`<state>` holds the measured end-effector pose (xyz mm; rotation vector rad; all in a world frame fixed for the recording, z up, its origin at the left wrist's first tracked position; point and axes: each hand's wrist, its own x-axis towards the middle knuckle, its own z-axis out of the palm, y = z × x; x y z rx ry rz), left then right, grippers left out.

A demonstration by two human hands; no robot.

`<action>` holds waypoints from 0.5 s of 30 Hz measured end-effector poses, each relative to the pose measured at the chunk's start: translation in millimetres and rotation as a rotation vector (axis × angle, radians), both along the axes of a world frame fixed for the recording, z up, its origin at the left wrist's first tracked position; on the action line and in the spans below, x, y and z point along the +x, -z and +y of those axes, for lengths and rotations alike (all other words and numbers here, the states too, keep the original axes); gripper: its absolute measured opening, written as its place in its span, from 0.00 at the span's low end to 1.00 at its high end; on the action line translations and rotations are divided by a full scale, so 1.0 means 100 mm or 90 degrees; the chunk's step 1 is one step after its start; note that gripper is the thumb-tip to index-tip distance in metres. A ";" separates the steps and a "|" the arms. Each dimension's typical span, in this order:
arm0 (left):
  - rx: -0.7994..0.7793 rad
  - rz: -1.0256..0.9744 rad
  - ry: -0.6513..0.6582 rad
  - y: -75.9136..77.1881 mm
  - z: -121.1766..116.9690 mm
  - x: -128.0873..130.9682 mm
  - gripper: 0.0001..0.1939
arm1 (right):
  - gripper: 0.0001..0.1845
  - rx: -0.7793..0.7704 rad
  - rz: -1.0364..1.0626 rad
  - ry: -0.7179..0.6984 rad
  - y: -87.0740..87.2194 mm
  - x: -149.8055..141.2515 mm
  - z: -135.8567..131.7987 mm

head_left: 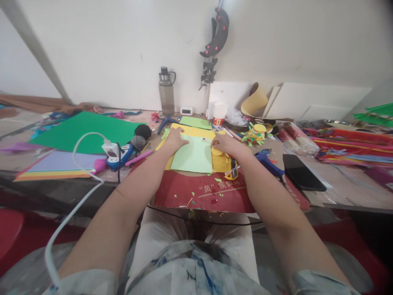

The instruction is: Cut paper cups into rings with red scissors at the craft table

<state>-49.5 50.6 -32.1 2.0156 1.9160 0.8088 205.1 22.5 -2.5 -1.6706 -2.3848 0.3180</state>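
Note:
A pale green sheet (pixel 193 157) lies on yellow sheets (pixel 196 132) in front of me. My left hand (pixel 176 140) rests on its upper left part, thumb and fingers apart, holding nothing. At the sheet's right edge, my right hand (pixel 225 144) has its fingers curled together; what is between them, if anything, is hidden. Just under those fingers sits a yellow round piece (pixel 217 151). Yellow-handled scissors (pixel 232 172) lie near the right wrist. Under everything is a red printed board (pixel 184 190) strewn with green scraps.
A blue glue gun (pixel 270 164) and a black phone (pixel 302 172) lie to the right. Leftward are a green sheet (pixel 89 130), a blue power strip (pixel 121 157) and a white cable (pixel 70 209). A water bottle (pixel 167 96) and a paper cup (pixel 219 114) stand behind.

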 end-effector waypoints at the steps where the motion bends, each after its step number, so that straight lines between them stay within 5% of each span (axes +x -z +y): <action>1: 0.000 0.003 -0.005 0.01 0.01 -0.01 0.31 | 0.07 0.002 0.004 0.003 0.01 -0.01 0.00; 15: 0.005 0.049 0.012 0.09 0.07 0.00 0.24 | 0.12 0.139 0.117 0.061 -0.13 -0.13 -0.13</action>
